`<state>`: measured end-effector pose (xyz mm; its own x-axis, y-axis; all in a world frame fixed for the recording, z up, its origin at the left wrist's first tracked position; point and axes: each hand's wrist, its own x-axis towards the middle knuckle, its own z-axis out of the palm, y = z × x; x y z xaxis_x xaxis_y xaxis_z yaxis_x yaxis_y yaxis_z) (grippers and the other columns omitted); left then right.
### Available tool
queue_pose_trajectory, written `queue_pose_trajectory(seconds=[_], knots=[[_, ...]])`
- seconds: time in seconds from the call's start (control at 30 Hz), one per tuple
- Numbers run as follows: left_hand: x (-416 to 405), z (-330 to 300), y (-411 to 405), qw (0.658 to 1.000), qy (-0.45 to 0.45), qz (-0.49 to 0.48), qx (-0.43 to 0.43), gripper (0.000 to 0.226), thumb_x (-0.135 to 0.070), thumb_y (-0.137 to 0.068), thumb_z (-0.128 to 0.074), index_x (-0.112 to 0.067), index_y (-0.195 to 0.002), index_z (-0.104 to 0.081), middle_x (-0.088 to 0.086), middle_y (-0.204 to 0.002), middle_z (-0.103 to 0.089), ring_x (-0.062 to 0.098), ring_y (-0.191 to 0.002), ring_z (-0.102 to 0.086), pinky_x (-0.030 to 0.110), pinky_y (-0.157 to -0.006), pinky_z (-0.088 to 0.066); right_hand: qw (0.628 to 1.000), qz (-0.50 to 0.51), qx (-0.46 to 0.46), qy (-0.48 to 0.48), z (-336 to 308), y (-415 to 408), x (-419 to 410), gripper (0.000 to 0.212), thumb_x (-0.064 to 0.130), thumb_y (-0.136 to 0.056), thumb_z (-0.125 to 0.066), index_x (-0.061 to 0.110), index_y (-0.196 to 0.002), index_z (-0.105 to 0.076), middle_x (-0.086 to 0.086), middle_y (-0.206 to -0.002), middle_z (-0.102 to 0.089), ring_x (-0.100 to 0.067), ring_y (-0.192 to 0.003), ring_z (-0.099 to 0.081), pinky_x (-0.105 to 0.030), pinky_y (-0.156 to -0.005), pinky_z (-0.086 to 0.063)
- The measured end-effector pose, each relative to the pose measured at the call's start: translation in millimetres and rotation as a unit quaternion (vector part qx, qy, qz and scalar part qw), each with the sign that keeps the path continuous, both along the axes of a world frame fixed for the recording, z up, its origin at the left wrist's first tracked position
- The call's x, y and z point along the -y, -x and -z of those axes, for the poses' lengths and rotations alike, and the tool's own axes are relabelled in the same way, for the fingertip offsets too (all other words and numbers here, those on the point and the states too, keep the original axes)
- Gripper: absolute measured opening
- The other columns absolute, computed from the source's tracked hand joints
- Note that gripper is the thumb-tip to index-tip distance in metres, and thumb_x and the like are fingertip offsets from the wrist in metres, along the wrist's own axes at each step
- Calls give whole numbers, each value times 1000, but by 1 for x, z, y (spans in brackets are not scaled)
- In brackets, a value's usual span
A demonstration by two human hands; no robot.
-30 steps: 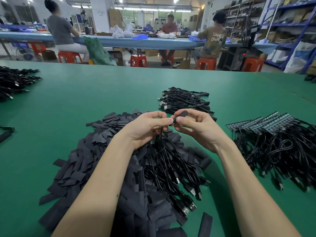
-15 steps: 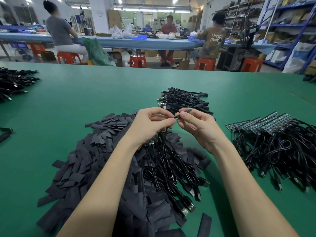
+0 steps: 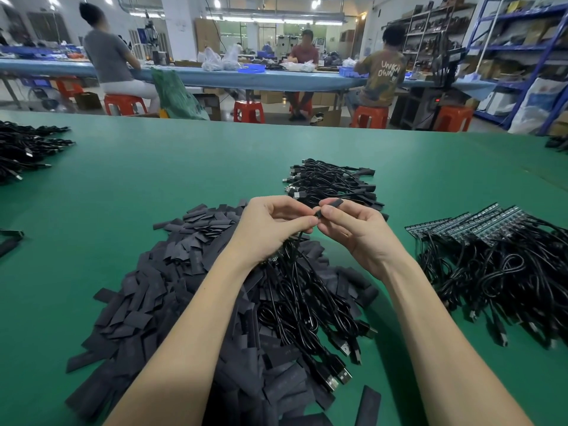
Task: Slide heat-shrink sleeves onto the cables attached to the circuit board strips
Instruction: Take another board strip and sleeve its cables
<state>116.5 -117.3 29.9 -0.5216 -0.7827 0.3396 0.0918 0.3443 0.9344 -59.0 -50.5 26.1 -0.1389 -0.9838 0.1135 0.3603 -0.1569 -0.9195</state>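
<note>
Your right hand pinches a sleeve and your left hand pinches the cable end — both are up over the pile. The sleeve is flat, so it may snag or slip off — squeeze it open.

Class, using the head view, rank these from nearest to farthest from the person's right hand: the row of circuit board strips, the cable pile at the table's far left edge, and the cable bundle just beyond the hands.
From the right hand:
1. Cable bundle, just beyond the hands.
2. Circuit board strips, to the right.
3. Far-left cable pile, across the table.
</note>
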Motion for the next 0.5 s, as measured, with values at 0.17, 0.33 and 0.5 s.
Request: queue_pose_trajectory(seconds=[0.17, 0.33, 0.5], knots=[[0, 1, 2, 1000, -7, -2, -5, 14, -7, -79, -85, -17, -83, -77, 9, -82, -79, 20, -76, -77, 21, -75, -57, 1000, -2, -4, 3, 0, -1, 0, 10, 15, -76, -78, 15, -86, -81, -8, -97, -77, -17, -87, -73, -22, -80, -57], [1, 3, 4, 1000, -23, -6, -9, 16, -8, -80, -85, -13, -88, -71, 10, -77, -78, 18, -75, -76, 19, -74, -55, 1000, -2, -8, 0, 0, 0, -1, 13, 17, -75, -79, 14, -88, -81, -11, -98, -76, -17, -86, -72, -22, -80, -57], [0, 4, 9, 998, -43, -14, -33, 12, -10, -83, -82, -15, -87, -72, 11, -77, -77, 18, -75, -76, 17, -70, -53, 997, 74, -12, 29, -1, -8, 2, 26, 15, -77, -81, 20, -102, -77, -14, -91, -76, -18, -75, -70, -25, -74, -58]])
